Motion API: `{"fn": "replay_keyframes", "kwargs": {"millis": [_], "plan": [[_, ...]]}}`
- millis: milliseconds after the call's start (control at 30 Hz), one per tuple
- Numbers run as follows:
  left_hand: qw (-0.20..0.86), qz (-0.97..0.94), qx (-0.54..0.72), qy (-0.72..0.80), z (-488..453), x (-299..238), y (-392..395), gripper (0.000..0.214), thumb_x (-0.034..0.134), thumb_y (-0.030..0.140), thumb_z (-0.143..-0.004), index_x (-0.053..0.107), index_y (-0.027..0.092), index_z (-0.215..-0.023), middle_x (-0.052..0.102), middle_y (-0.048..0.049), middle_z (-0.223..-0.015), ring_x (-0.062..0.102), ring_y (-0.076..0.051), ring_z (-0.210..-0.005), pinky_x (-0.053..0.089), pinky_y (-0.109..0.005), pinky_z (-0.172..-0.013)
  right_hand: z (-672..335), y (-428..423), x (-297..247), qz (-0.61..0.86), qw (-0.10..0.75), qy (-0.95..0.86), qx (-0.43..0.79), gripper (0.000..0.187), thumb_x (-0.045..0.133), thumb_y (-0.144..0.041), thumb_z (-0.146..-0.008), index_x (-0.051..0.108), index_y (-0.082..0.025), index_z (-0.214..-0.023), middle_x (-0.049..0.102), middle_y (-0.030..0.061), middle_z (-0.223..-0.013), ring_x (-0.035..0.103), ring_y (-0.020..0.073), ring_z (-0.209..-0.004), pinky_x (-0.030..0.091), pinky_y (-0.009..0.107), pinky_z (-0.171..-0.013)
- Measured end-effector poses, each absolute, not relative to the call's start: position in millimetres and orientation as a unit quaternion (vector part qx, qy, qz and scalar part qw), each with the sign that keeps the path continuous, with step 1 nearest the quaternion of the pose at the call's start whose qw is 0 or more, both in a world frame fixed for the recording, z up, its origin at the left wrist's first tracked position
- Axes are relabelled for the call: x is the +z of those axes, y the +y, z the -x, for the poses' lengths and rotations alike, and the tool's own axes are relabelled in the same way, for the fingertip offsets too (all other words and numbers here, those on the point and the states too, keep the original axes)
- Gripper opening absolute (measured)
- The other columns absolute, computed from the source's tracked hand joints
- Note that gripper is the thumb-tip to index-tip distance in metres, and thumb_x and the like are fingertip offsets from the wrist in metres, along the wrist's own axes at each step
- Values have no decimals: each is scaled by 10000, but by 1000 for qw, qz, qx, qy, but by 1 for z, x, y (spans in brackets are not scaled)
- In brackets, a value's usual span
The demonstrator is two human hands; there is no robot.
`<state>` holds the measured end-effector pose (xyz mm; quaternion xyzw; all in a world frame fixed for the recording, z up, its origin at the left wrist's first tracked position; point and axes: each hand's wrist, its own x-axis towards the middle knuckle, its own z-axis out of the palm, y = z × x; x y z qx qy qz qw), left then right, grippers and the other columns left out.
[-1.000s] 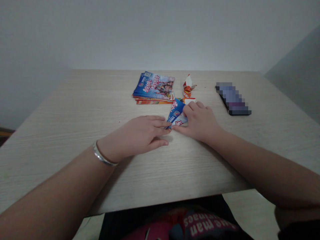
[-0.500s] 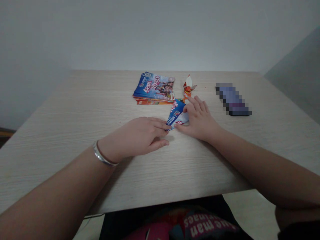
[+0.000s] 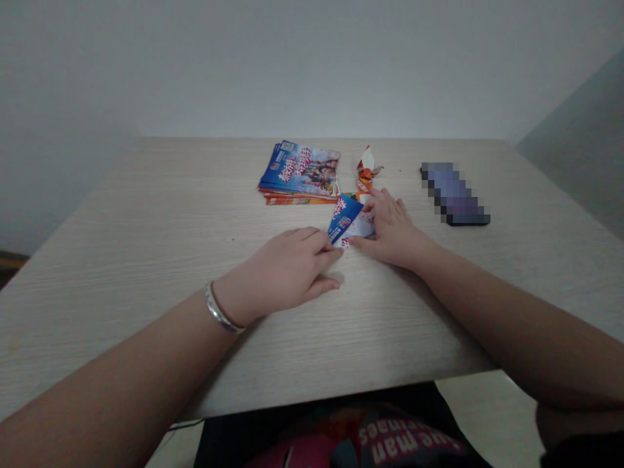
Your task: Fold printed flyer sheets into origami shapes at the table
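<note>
Facing a plain pale wall (image 3: 312,71), I sit at a wide, light wood-grain table (image 3: 146,260), with both my bare forearms reaching in from its near edge. My left hand (image 3: 292,270) lies palm down, its fingertips at the near left corner of a folded blue sheet; whether they pinch the paper or only press it, I cannot tell. My right hand (image 3: 392,227) is spread over the sheet's right side, thumb and fingers apart, touching the paper.

Beyond my hands, slightly left, sits a loose stack of printed leaflets (image 3: 302,168), blue on top with orange edges showing underneath. A dark phone (image 3: 455,195), its screen blurred out, lies to the right, well apart from my right hand. The folded blue sheet (image 3: 344,218), with white and red lettering, lies on the table between my hands, just nearer to me than the stack. Behind it stands a small orange-and-white folded paper figure (image 3: 365,172). A silver bracelet (image 3: 221,311) circles my left wrist.
</note>
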<state>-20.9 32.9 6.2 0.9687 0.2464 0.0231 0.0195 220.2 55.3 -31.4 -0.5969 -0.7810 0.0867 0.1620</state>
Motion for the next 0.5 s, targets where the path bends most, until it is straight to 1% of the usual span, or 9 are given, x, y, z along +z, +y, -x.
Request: {"fn": "replay_keyframes", "kwargs": {"millis": [67,167,300,367,433,500], "plan": [[20,-969,20,247,21,7,33,463,461,470,-991,626,144,-1277,603,-136,-1091,570,-276,-990,486,-417,-891,-223,56,-31,601,157,-779,87,631,649,-494,-759,439,-178,-1263,342,220,-1553,189,420,-1510,148,647,-1198],[17,-968,18,250,21,8,32,449,462,460,-991,631,146,-1264,597,-131,-1089,563,-275,-986,478,-418,-891,-228,57,-30,606,148,-776,91,630,652,-430,-763,420,-187,-1295,409,202,-1487,246,413,-1487,197,631,-1194],[16,-966,21,256,19,10,31,435,458,453,-995,633,153,-1256,599,-131,-1100,563,-267,-972,474,-411,-877,-237,63,-30,627,169,-756,80,651,611,-379,-769,363,-176,-1335,439,195,-1438,283,409,-1468,192,641,-1194],[20,-967,23,254,19,10,31,438,458,457,-994,632,153,-1259,604,-131,-1093,566,-263,-963,474,-405,-870,-242,67,-30,638,172,-746,85,605,597,-356,-763,378,-169,-1295,471,199,-1388,366,405,-1414,243,633,-1174],[23,-967,24,252,19,10,32,446,450,461,-997,629,152,-1265,607,-132,-1090,568,-262,-968,475,-403,-875,-246,70,-31,638,169,-745,92,529,592,-338,-754,408,-181,-1224,523,185,-1299,490,384,-1293,324,615,-1126],[22,-968,29,249,20,10,32,446,439,460,-1001,626,156,-1268,608,-132,-1096,568,-260,-974,475,-402,-880,-249,73,-33,631,175,-751,86,466,579,-322,-752,421,-197,-1172,552,164,-1238,549,363,-1200,352,611,-1096]]}}
